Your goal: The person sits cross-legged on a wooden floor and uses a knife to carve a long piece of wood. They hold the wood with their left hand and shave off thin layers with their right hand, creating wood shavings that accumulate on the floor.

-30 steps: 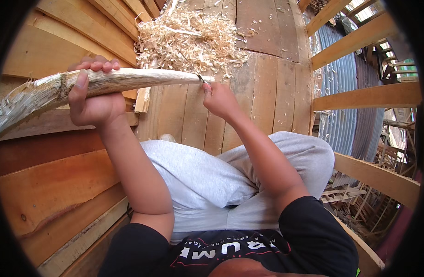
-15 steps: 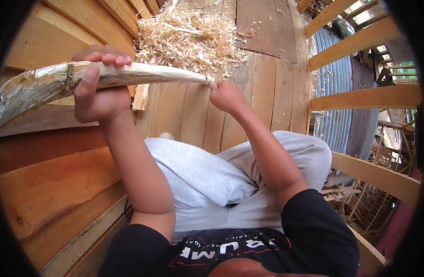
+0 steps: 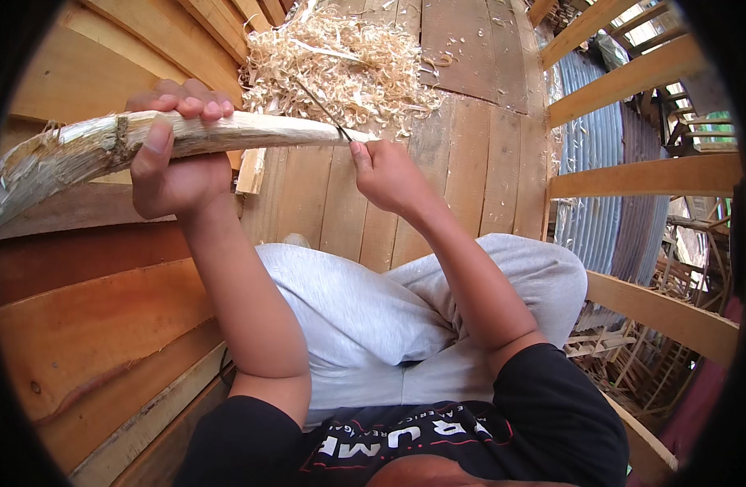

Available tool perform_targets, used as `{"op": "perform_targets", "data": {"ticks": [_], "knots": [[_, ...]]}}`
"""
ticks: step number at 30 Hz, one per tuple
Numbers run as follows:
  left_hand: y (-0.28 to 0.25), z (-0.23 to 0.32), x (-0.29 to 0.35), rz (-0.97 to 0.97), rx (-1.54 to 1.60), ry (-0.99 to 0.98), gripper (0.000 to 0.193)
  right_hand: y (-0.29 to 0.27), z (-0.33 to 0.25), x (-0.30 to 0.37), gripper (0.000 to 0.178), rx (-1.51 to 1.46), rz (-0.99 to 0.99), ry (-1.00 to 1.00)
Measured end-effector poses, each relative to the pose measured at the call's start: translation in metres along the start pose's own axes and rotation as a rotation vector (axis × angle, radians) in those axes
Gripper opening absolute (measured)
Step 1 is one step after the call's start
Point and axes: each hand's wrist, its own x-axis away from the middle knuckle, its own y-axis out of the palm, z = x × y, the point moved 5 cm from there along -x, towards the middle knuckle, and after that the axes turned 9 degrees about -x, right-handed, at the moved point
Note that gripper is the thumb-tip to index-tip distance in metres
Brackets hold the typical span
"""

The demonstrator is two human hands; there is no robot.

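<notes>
A long, pale, debarked wooden pole (image 3: pixel 263 128) slants in from the left edge, rough and fibrous at its thick end and smoother toward its thin tip. My left hand (image 3: pixel 186 174) is closed around its middle, thumb on the near side and fingers over the top. Near the thin tip, my right hand (image 3: pixel 389 176) is closed on a knife whose thin dark blade (image 3: pixel 337 124) points up and to the left, crossing the wood. The knife's handle is hidden inside my fist.
A heap of curled wood shavings (image 3: pixel 340 69) lies on the plank floor (image 3: pixel 381 219) beyond my hands. Stacked boards (image 3: pixel 105 300) line the left side. A wooden railing (image 3: pixel 641 176) runs along the right, with corrugated metal sheets (image 3: pixel 588 146) outside it. My legs are folded below the pole.
My right hand has shifted slightly left along the pole's tip and turned, so the knife blade now shows pointing up and left. My left hand keeps its grip.
</notes>
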Motion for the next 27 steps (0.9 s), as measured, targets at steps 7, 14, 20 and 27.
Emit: {"op": "perform_targets", "data": {"ticks": [7,14,20,27], "knots": [[-0.014,-0.001,0.001,0.086,0.039,-0.009,0.023,0.004,0.054,-0.030,0.045,0.098,0.017,0.124],[0.008,-0.001,0.007,0.242,-0.218,0.065,0.030,-0.002,0.042,-0.011,0.047,0.089,0.048,0.195],[0.028,0.002,0.007,0.495,-0.497,0.170,0.040,-0.008,0.061,-0.020,0.048,0.137,-0.109,0.224],[0.020,0.001,0.002,0.348,-0.339,0.137,0.035,-0.012,0.053,-0.022,0.049,0.074,-0.121,0.233]]}}
